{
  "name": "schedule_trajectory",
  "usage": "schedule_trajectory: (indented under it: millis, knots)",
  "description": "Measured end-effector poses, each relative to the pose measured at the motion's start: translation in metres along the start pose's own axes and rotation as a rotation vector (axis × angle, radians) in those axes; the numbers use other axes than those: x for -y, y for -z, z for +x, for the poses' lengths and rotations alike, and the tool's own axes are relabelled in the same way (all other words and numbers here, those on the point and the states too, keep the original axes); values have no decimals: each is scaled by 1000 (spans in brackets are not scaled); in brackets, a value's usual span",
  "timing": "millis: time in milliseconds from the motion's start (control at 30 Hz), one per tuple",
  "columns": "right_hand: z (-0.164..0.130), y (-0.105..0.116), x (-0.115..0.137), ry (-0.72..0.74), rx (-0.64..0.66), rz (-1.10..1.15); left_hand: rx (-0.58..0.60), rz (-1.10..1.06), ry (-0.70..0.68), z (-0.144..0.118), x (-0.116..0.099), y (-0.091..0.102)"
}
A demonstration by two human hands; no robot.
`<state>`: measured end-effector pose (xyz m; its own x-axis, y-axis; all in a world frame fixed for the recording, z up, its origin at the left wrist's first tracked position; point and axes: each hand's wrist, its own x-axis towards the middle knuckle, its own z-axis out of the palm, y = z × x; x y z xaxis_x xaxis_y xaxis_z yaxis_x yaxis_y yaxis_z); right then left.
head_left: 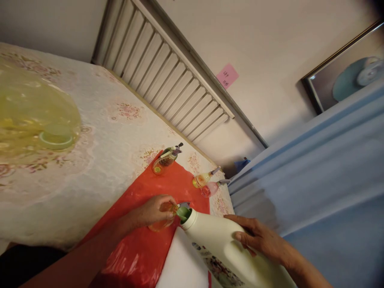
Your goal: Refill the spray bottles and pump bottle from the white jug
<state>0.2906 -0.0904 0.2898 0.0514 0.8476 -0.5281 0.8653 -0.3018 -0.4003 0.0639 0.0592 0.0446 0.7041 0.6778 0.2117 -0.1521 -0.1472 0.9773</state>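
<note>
My left hand point(151, 210) is wrapped around a small clear bottle point(162, 222) holding amber liquid, standing on a red plastic sheet point(141, 248). My right hand point(259, 238) grips a large white jug point(222, 250) tilted toward it, the jug's green spout point(183, 213) right at the small bottle's top. A grey piece shows at the bottle's mouth, partly hidden by my fingers. Whether liquid is flowing cannot be told.
Three more small pump bottles lie on the table: one amber point(165, 159), one yellow point(203, 179), one pink point(211, 188). A large yellowish translucent container point(33, 116) with a green cap sits at left. Blue cloth point(315, 180) hangs at right; a floral tablecloth point(99, 132) covers the table.
</note>
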Motion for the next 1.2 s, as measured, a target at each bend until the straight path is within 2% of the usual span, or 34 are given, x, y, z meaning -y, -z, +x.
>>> schedule_trajectory:
  millis: [667, 1200]
  knots:
    - [0, 0, 6, -10, -2, -5, 18, -36, 18, -1, -1, 0]
    - [0, 1, 2, -17, -4, -17, -8, -30, 26, -1, -3, 0]
